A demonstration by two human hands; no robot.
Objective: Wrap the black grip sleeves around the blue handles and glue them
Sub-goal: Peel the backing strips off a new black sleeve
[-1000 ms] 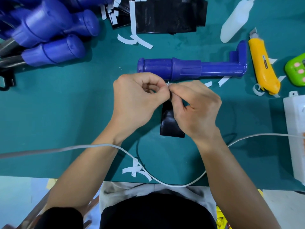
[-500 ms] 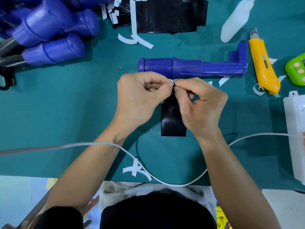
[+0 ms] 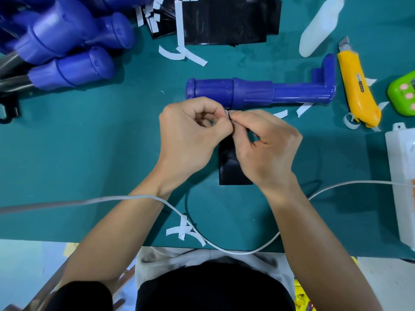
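Both the left hand and the right hand pinched the top edge of 1 black grip sleeve, just beside the blue handle.

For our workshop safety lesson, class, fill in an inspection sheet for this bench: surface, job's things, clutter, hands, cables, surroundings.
Surface: teal mat, flat.
Job's things: black sleeve in hand; one blue handle lying just beyond; handle pile far left; black sheets and white bottle at the back.
Clutter: paper strips scattered; yellow knife, blade tip showing, green gadget, white box at right.
Hands: left hand and right hand both pinch the sleeve's top edge.
Cables: white cable crosses the left forearm, runs toward the white box.
Surroundings: pale floor past the table edge.
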